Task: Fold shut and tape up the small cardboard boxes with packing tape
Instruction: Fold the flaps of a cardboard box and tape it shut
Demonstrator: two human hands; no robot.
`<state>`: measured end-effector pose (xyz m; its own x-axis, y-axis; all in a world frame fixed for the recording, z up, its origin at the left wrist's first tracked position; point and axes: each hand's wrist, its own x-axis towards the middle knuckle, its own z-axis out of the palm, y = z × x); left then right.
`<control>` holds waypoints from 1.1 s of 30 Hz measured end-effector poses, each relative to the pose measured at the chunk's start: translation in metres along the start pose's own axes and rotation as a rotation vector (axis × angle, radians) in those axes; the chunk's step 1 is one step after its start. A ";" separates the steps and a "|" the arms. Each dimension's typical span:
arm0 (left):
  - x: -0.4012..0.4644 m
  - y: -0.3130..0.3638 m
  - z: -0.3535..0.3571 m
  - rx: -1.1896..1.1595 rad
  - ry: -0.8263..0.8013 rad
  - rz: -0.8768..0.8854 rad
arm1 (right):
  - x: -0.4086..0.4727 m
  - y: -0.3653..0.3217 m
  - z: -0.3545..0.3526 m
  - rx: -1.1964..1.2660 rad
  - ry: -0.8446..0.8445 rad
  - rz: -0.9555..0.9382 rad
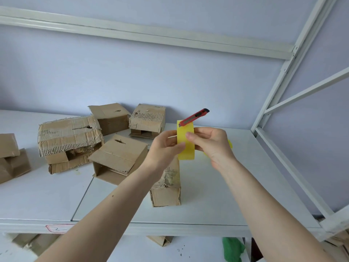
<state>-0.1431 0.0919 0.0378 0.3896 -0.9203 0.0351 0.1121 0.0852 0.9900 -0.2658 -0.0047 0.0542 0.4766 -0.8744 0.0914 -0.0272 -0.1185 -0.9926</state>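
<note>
In the head view our left hand (170,146) pinches the hanging yellow tape (186,146), while our right hand (211,146) grips the red knife (194,118), its tip at the tape's top edge; the strip could twist and stick to itself, or the blade slip toward our left fingers, since nothing braces it; we count one knife, one strip, and seven boxes on the shelf (245,186), the nearest box (166,186) just below our hands.
</note>
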 end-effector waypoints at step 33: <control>-0.019 0.043 -0.011 0.018 0.033 -0.032 | 0.055 -0.073 0.009 -0.860 0.004 -0.397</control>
<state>-0.1360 0.1172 0.0784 0.4157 -0.9095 -0.0006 0.1082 0.0488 0.9929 -0.2294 -0.0401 0.1305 0.5874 -0.6969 0.4114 -0.5030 -0.7126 -0.4890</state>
